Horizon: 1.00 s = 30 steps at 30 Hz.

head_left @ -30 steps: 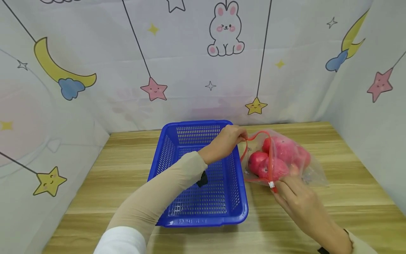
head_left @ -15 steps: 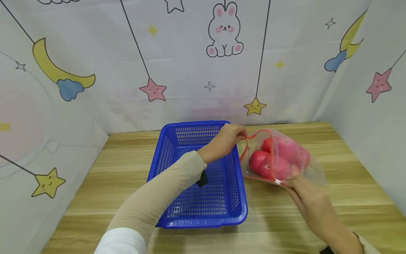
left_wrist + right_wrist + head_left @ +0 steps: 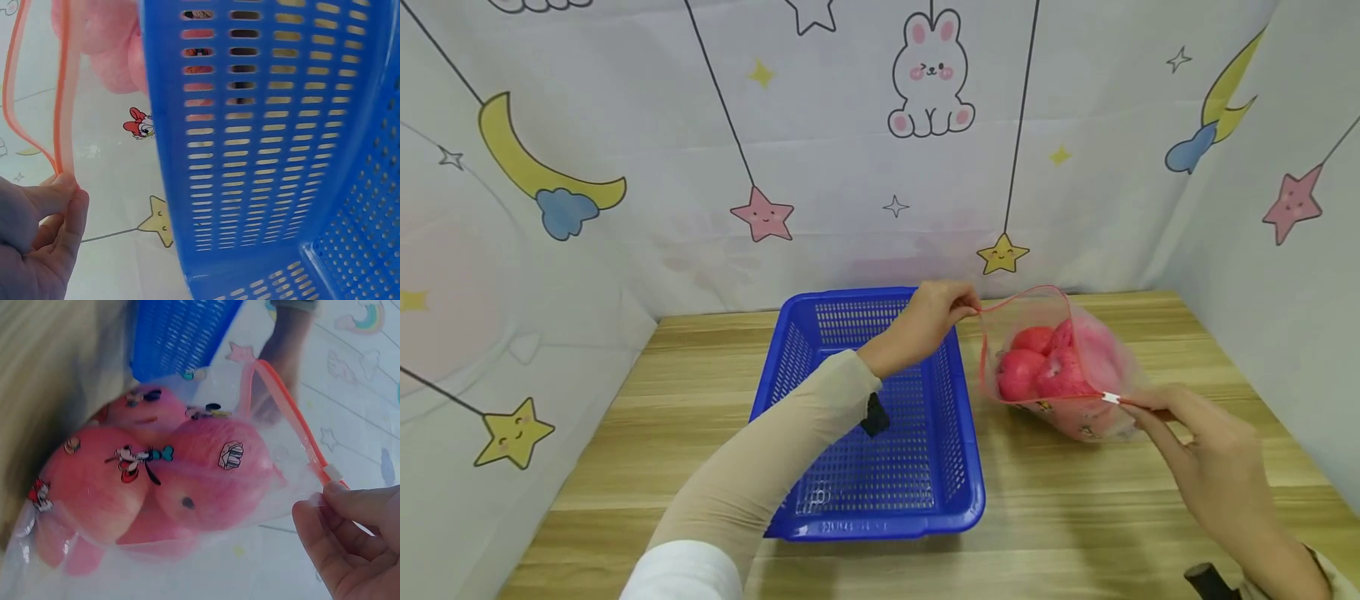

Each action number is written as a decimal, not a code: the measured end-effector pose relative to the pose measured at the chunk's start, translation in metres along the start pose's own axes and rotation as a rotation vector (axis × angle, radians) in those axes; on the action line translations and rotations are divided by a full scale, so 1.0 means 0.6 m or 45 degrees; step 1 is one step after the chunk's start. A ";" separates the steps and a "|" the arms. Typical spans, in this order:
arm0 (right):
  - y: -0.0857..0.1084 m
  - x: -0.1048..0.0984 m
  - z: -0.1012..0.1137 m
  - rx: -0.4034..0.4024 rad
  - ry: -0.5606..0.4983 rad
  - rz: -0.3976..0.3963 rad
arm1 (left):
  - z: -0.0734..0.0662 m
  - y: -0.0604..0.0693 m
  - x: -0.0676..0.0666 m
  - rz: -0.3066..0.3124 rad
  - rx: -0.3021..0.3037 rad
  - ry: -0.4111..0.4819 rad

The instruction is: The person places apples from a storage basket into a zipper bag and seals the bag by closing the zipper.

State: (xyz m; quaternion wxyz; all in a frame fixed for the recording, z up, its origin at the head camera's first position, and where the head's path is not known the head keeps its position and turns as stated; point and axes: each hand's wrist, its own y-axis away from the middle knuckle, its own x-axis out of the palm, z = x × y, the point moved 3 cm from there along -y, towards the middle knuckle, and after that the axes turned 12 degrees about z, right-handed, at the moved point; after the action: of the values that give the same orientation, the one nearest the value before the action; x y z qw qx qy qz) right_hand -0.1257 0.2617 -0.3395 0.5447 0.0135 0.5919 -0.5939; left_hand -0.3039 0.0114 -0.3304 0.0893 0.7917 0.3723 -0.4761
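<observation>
A clear zip bag (image 3: 1131, 367) with a red zip edge and cartoon prints lies on the table, its mouth spread wide. Several red, apple-like fruits (image 3: 1021, 375) are inside it. My left hand (image 3: 928, 321) pinches the zip edge at the far left corner of the mouth; the left wrist view shows thumb and fingertips meeting on the red strip (image 3: 64, 125). At the near right corner, my right hand (image 3: 1213, 454) pinches the other end, just beside the white slider (image 3: 1110, 398). In the right wrist view the fruits (image 3: 212, 475) show through the printed plastic.
A blue plastic basket (image 3: 887, 527) with slotted walls stands left of the bag, under my left forearm. The wooden table (image 3: 1075, 542) carries both. Printed cloth walls (image 3: 820, 150) close off the back and sides.
My right hand has moved right and slightly up, drawing the near corner of the zip edge along. The bag's mouth is wider. My left hand has risen slightly, still pinching the edge.
</observation>
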 end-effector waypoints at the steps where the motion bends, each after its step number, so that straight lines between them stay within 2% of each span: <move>1: -0.004 -0.008 -0.003 0.009 -0.005 -0.002 | -0.001 0.000 -0.003 -0.010 0.005 0.017; 5: -0.022 -0.034 -0.015 0.067 -0.024 -0.013 | -0.006 0.000 -0.016 -0.027 0.014 0.066; 12: -0.061 -0.068 -0.046 0.200 -0.138 -0.052 | -0.026 0.007 -0.041 -0.023 0.016 0.093; 17: -0.084 -0.080 -0.077 0.337 -0.221 -0.036 | -0.045 0.020 -0.058 0.033 -0.002 0.131; 22: -0.095 -0.082 -0.108 0.498 -0.324 0.025 | -0.063 0.038 -0.066 0.101 0.037 0.153; 27: -0.100 -0.080 -0.127 0.515 -0.529 0.049 | -0.083 0.057 -0.068 0.156 0.075 0.226; 30: -0.101 -0.082 -0.127 0.516 -0.563 0.064 | -0.094 0.067 -0.073 0.187 0.081 0.260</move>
State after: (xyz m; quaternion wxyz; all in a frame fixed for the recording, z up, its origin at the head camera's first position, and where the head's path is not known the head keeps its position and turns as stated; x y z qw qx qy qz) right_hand -0.1937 0.3294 -0.2883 0.6610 0.0069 0.3280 -0.6748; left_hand -0.2499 -0.0109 -0.2733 0.0603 0.8636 0.3053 -0.3966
